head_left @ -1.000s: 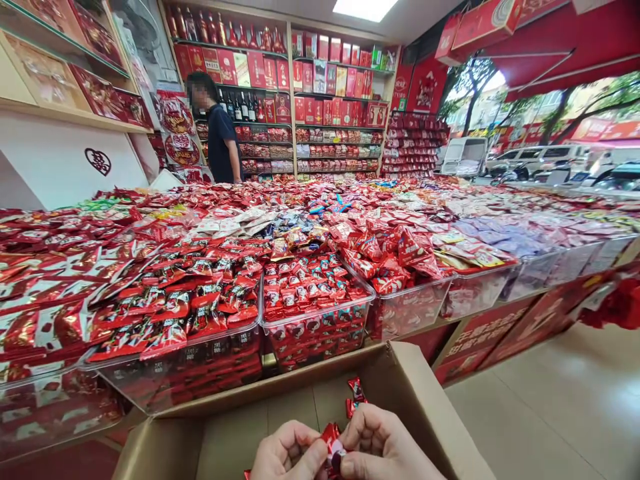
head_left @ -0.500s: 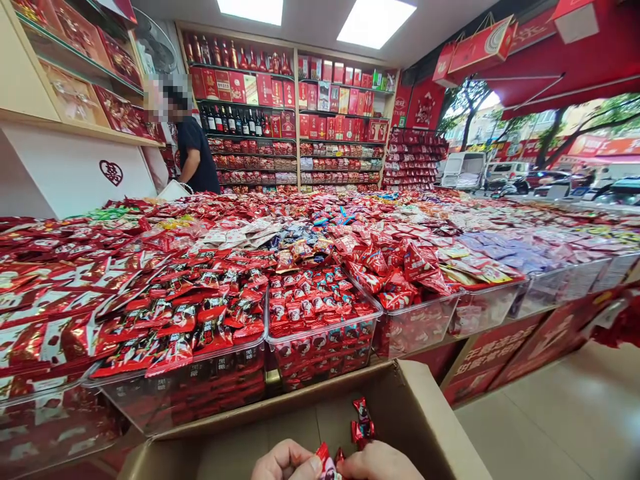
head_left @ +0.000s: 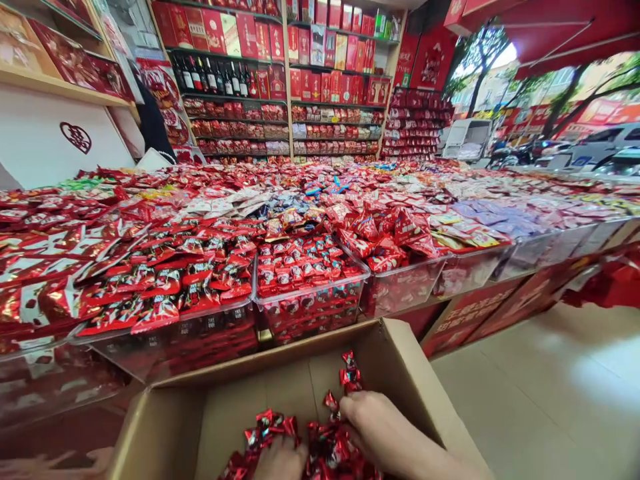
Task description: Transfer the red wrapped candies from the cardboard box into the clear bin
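Small red twist-wrapped candies [head_left: 333, 445] lie in a heap inside an open cardboard box [head_left: 407, 363] in front of me. My left hand [head_left: 281, 460] reaches down into the heap, its fingertips buried among the wrappers, so their grip is hidden. At the right side of the heap, my right hand [head_left: 377, 423] has its fingers bent and closed; a wrapped candy [head_left: 331, 403] pokes out at its fingertips. Close by, against the box's far side, another pair of candies [head_left: 351, 372] stands above the pile.
Beyond the box stands a clear bin [head_left: 313, 293] of similar red candies. A bin of larger red packets [head_left: 170, 293] is at its left, another bin [head_left: 405, 287] at its right. Shelves [head_left: 289, 80] line the back wall. A person in dark clothes [head_left: 153, 120] is partly visible at left.
The view has tilted down, showing more of the box and its candies. My hands, close together around a candy before, are now apart; the left has lowered into the heap.
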Demonstrator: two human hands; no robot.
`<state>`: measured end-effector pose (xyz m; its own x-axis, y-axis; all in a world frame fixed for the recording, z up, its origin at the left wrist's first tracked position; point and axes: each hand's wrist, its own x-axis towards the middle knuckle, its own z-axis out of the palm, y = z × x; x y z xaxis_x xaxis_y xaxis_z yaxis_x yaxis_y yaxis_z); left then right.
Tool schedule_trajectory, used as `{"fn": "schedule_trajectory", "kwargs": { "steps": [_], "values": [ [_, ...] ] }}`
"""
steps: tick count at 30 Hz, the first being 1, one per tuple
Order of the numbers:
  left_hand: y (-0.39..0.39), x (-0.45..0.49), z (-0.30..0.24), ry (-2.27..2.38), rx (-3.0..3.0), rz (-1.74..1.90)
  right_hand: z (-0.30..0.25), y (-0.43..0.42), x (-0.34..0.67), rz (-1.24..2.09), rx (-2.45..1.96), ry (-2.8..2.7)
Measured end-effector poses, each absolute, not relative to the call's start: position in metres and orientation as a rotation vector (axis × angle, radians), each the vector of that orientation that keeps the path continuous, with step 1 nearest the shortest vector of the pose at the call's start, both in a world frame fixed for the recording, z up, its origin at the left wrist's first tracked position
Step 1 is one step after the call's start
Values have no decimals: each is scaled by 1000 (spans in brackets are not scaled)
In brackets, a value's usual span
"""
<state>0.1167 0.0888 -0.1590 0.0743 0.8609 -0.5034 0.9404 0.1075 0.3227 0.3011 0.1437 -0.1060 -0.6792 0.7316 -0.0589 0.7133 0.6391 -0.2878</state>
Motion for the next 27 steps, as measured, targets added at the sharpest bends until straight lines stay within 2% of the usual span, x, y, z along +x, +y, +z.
{"fn": "schedule_trajectory", "kwargs": {
  "steps": [11, 17, 27],
  "values": [
    [106, 92, -166, 1791, 1762, -443, -107, 153, 321, 538, -1540, -2845],
    [111, 117, -165, 1697, 1956, -203, -108, 153, 322, 530, -1605, -2829],
    [130, 127, -175, 1602, 1956, -126, -111, 153, 321, 526, -1616, -2820]
  ]
}}
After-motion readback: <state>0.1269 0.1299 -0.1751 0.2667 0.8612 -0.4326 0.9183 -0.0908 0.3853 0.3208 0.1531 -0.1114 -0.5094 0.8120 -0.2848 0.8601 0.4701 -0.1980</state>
